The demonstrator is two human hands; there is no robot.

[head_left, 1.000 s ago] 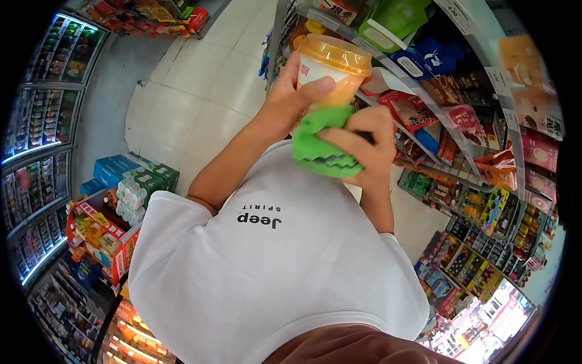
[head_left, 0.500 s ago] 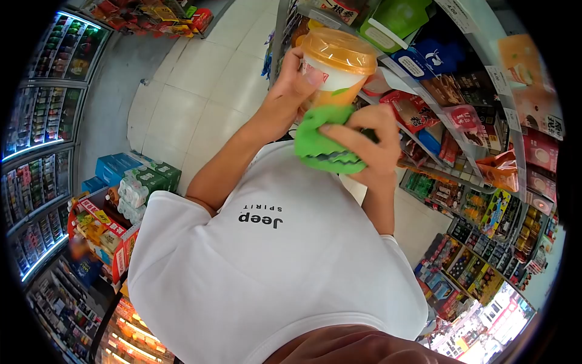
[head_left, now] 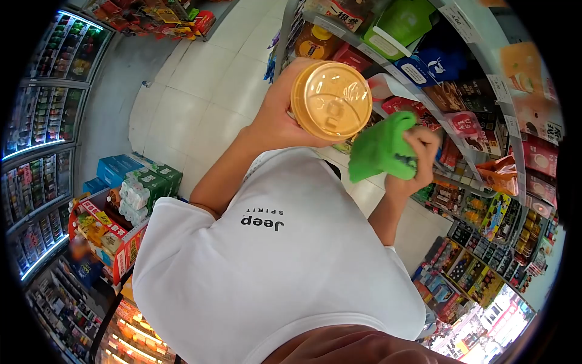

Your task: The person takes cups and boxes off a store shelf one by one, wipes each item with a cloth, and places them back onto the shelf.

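Note:
My left hand (head_left: 276, 115) is closed around a lidded cup (head_left: 332, 100) and holds it in the air in front of my chest. The cup's clear orange lid faces up toward me, so its side wall is mostly hidden. To the right, my right hand (head_left: 419, 155) grips a bunched green cloth (head_left: 383, 148), slightly blurred. The cloth hangs just below and right of the lid, seemingly apart from it. Both hands are close to a store shelf (head_left: 388, 70) with packaged goods.
Red pouches, a honey-coloured jar (head_left: 316, 41) and blue packs (head_left: 424, 67) fill the shelf at the right. At the left stand drink packs (head_left: 148, 188) and a red display box (head_left: 124, 252). Lit drink coolers (head_left: 45, 121) line the far left, beyond the tiled floor (head_left: 209, 79).
The cup has come lower and tipped, so its lid now faces me instead of its side showing. My right hand and the green cloth have moved right, away from the cup's wall.

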